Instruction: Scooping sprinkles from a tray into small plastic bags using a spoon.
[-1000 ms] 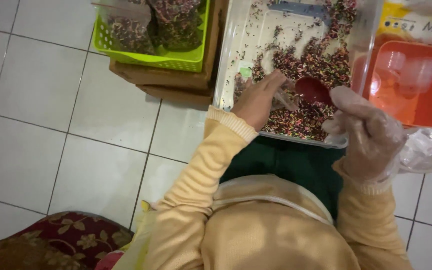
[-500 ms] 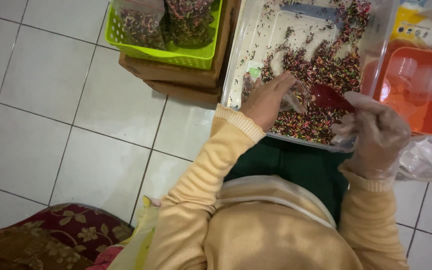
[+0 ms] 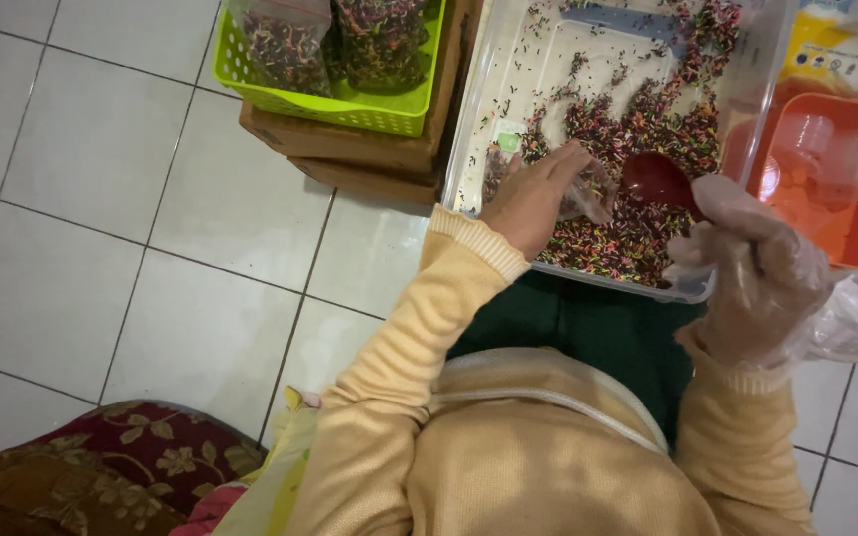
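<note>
Sleeves of a yellow sweater run up from the bottom of our view, and beside our left elbow lies a dark red floral cushion (image 3: 101,462) on the white tiled floor (image 3: 131,218). Between our arms a patch of dark green cloth (image 3: 588,333) shows just below the edge of the tub.

Our left hand (image 3: 533,199) is bare and reaches into the clear plastic tub (image 3: 508,79), its fingers pinched around a small clear plastic bag (image 3: 588,199) held at the near edge of the sprinkles. Whether the bag's mouth is open we cannot quite tell, since the plastic is thin and blurred against the pile. Our right hand (image 3: 757,273) wears a loose clear plastic glove and is clenched on the handle of a red scoop (image 3: 655,179), whose bowl sits just beside the bag, over the sprinkles.

Those coloured sprinkles (image 3: 647,129) lie heaped along the right and near part of the tub, with its left part mostly bare and only scattered.

Right of the tub stands an orange container (image 3: 846,228) with small clear cups inside. Left of the tub, farther off, a lime green basket (image 3: 350,104) rests on a brown cardboard box (image 3: 350,154) and holds filled bags of sprinkles (image 3: 379,40).
</note>
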